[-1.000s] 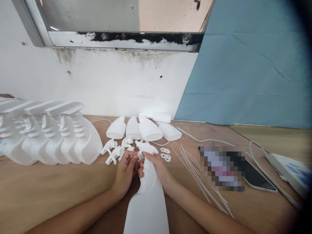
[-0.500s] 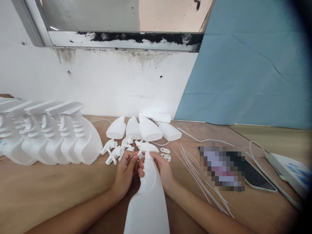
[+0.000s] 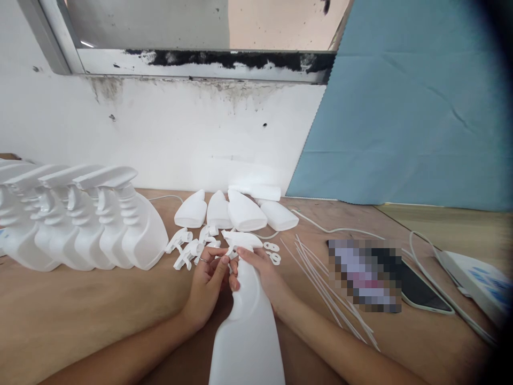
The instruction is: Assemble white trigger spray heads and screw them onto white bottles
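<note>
A white spray bottle (image 3: 246, 331) leans upward in front of me, its base running off the lower edge of the view. On its neck sits a white trigger sprayer head (image 3: 245, 240), nozzle to the left. My right hand (image 3: 266, 275) is closed around the bottle's neck, thumb across the front and fingertips showing on the left side. My left hand (image 3: 208, 283), wearing a ring, pinches the sprayer head near its trigger. The fingers partly hide the trigger and the collar. Several loose trigger sprayer heads (image 3: 188, 253) lie just beyond my left hand.
Bottles with sprayers (image 3: 142, 235) stand in a row at left. Several bottles without sprayers (image 3: 246, 211) lie by the wall. Small white ring-shaped parts (image 3: 273, 258), thin white tubes (image 3: 320, 283), a phone (image 3: 425, 291), a cable (image 3: 340, 231) and a white box (image 3: 481, 278) are to the right.
My right thumb has moved left across the bottle's neck, and the bottle's base has shifted slightly right. My left hand stays at the sprayer head, almost unmoved.
</note>
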Motion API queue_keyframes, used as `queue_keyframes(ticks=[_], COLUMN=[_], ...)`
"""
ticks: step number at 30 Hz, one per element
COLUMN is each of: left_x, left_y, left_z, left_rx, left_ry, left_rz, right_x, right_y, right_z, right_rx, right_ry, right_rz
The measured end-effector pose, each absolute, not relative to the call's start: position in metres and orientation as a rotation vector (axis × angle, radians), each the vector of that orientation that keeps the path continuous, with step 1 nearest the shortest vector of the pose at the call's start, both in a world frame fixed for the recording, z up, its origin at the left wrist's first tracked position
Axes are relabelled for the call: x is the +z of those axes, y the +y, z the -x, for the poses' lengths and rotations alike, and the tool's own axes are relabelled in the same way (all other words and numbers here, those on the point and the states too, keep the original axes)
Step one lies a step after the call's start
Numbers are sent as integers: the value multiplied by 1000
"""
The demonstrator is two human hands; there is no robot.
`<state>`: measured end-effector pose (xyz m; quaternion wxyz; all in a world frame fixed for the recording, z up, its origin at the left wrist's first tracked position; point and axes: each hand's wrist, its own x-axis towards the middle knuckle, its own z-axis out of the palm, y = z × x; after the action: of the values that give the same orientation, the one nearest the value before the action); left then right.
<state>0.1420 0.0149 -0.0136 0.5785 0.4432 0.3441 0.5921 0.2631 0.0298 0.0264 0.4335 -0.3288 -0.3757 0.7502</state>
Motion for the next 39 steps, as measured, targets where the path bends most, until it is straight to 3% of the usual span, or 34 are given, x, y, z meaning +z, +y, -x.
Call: queue_keyframes(ticks=[6,15,26,34,39], left_x=[-9,-10,-16,-11,-17], left_y=[12,11,8,-8,-57], left_z=[-143,-143,-140,-134,-105], left_rx=[1386,1363,1364,1304,1134], left_ry=[752,702,727,688,984], left_rz=[-1002,-1003,-1030,-1132,-1646], right_x=[24,27,18,38,65], right_y=[31,28,39,28,8], right_z=[-268,-265,-277,-277,-285], right_rx=[2060,1897,2259,2124,1889], right_ry=[-884,-1026,-896,-1000,-1150], right_rz=[666,632,508,548,542])
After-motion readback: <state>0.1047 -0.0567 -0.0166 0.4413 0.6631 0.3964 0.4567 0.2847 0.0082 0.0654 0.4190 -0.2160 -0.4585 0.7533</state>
